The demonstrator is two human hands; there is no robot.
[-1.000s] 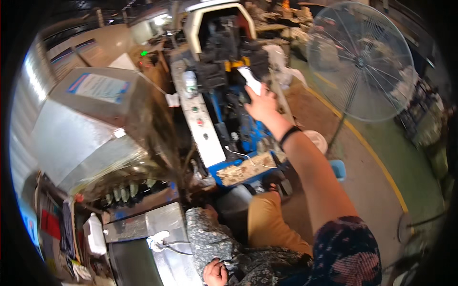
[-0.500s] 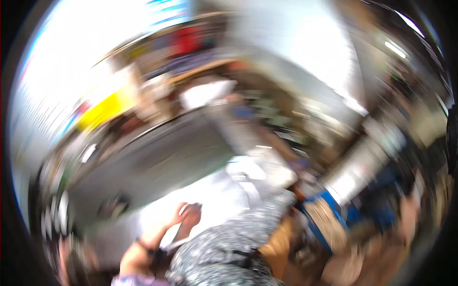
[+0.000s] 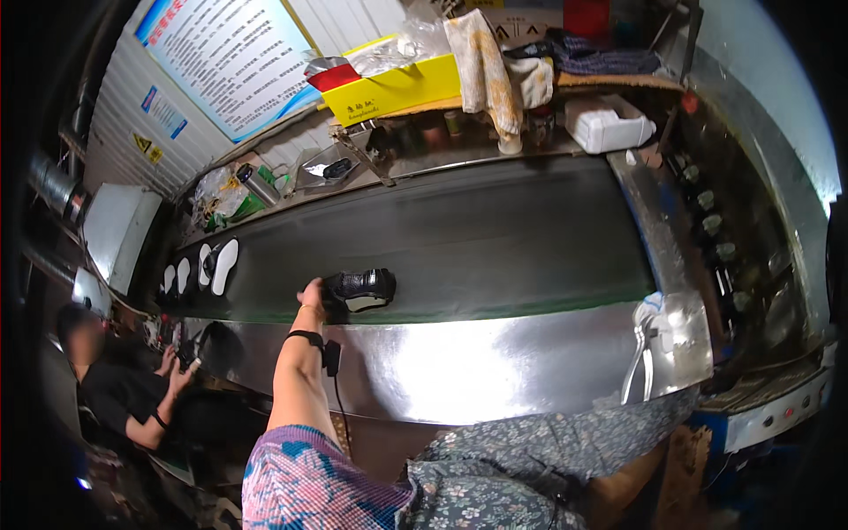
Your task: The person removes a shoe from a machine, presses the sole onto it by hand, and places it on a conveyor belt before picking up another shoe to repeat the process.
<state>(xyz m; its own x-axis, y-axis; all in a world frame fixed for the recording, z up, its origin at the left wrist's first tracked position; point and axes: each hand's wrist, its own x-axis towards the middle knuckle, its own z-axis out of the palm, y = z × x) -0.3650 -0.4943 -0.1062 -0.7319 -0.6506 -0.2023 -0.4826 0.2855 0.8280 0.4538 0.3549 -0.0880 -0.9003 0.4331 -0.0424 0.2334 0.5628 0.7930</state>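
Note:
My left hand (image 3: 311, 294) reaches out over the near edge of a dark conveyor belt (image 3: 495, 238). It is closed at the left end of a black shoe (image 3: 364, 287), whose pale sole edge shows on the near side. Some of the fingers are hidden by the shoe. A black band with a small box and a cord circles my left wrist. My right hand is out of view. Farther left on the belt lie several black shoes with white soles turned up, one of them a white-soled shoe (image 3: 226, 267).
A shiny metal ledge (image 3: 530, 362) runs along the belt's near side, with white-handled scissors-like tool (image 3: 640, 340) at its right. Behind stand a yellow box (image 3: 397, 88), a cloth (image 3: 486, 71) and a white jug (image 3: 608, 124). A co-worker (image 3: 124, 389) sits at the left, hands near a dark item.
The view has swung leftward and steadied from a blur. My left hand has moved from over the bright metal ledge to the black shoe on the belt.

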